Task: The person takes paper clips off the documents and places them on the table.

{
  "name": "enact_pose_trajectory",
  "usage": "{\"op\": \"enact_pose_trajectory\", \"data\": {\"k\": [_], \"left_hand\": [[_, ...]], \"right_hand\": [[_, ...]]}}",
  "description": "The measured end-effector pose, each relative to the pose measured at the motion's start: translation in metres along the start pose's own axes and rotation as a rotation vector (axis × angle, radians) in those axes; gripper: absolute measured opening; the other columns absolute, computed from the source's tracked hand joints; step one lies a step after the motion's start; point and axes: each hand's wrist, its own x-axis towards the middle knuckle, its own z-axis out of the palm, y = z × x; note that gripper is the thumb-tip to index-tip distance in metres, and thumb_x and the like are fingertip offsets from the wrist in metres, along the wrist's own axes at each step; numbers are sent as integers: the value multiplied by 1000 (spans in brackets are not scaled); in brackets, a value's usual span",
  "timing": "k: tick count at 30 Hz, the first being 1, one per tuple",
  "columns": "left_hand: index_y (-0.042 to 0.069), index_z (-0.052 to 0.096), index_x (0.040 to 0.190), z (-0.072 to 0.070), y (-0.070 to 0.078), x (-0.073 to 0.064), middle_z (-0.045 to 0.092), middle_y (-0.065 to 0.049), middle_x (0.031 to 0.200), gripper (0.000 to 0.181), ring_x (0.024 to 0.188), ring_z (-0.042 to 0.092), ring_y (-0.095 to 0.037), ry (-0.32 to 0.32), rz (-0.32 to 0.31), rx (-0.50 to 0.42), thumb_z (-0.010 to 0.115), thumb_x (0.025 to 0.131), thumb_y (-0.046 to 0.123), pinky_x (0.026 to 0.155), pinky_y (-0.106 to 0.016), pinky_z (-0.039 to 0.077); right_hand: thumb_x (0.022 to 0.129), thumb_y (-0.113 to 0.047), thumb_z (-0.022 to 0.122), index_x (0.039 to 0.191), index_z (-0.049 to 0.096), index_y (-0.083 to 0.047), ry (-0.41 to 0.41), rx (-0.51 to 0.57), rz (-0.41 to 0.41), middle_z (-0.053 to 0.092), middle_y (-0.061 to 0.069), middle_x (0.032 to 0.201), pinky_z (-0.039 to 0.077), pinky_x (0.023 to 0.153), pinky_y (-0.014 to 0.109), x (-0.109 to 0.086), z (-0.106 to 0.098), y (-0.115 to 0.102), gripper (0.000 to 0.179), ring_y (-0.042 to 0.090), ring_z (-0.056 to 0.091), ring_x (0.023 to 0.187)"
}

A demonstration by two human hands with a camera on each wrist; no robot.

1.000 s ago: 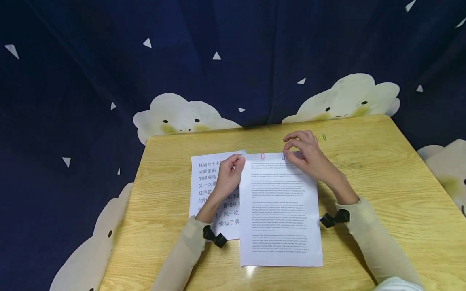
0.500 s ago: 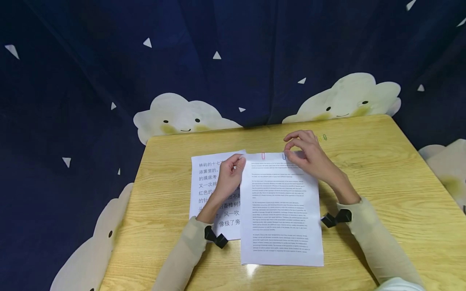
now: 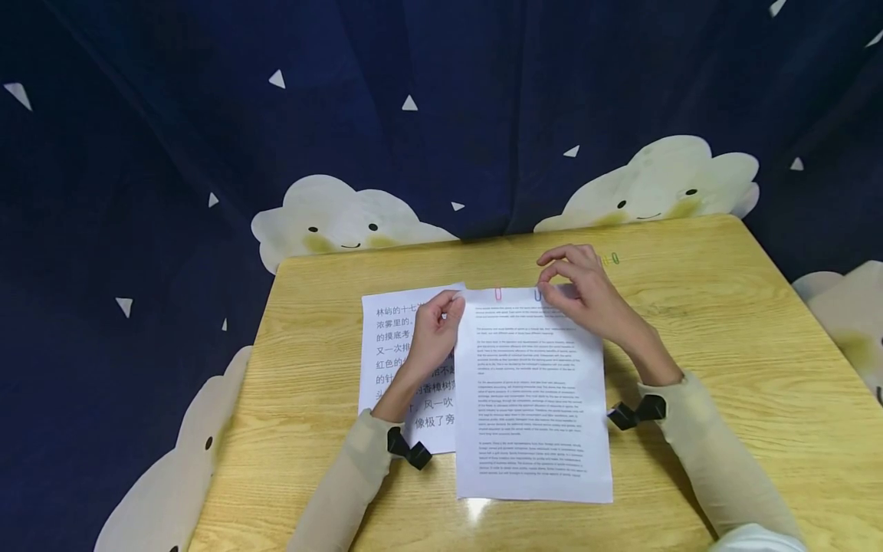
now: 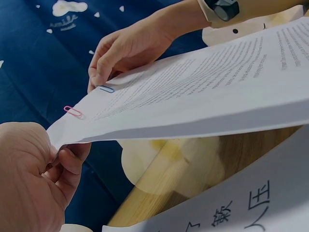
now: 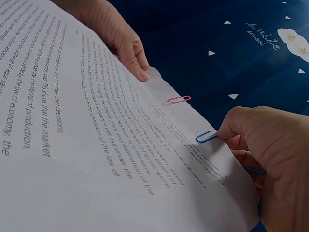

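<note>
See almost no shift over the past second. Find fingers of the left hand (image 3: 436,326) pinching the printed paper (image 3: 527,414) at its corner toward the desk's (image 3: 297,345) far left corner; fingers of the right hand (image 3: 589,297) still pinching the blue clip (image 5: 206,138) on the margin facing the far edge. Place the paper midway between left and right edges, overlapping the Chinese sheet (image 3: 388,349). Judge the pink clip (image 5: 179,99) seated, the blue one only partway on, clipping thus unfinished.
</note>
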Motion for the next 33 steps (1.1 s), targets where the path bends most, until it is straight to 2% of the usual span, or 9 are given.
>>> {"op": "enact_pose_trajectory", "data": {"k": [33], "left_hand": [[0, 70, 121, 0, -1, -1, 69, -15, 85, 30, 42, 42, -8, -2, 1, 26, 53, 111, 22, 39, -21, 39]], "right_hand": [[92, -5, 73, 90, 70, -16, 23, 17, -19, 63, 10, 126, 30, 98, 49, 0, -2, -1, 12, 30, 42, 122]]}}
